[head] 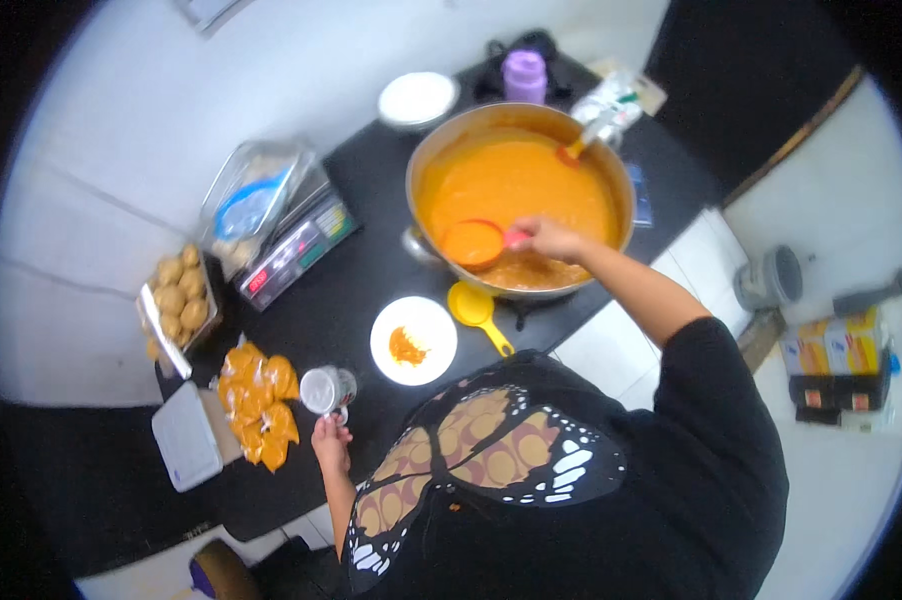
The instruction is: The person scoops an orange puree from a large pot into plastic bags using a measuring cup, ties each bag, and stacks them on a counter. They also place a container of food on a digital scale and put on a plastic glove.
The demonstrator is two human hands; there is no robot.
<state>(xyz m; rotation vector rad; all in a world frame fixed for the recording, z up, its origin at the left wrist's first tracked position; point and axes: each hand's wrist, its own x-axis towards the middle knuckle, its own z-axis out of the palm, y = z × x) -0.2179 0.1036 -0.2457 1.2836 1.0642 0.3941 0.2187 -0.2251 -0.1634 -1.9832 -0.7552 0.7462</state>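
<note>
My right hand (550, 240) grips the pink handle of a measuring cup (475, 241). Orange sauce fills the cup, which is over the near-left part of a large metal pot (419, 169). More orange sauce (526, 180) lies in the pot, and a spatula (582, 142) leans against its far-right wall. With my left hand (332, 444) I hold the handle of a mug (325, 391) low on the left. Between the mug and the pot lie a white plate (428, 315) bearing an orange smear and a yellow measuring cup (471, 303).
Bags of orange sauce (260, 405) lie left of the mug, beside a lidded plastic box (186, 435). Behind them stand a tub of round brown items (172, 296) and a digital scale (301, 251) bearing a clear container (252, 195). A purple bottle (524, 75) stands beyond the pot.
</note>
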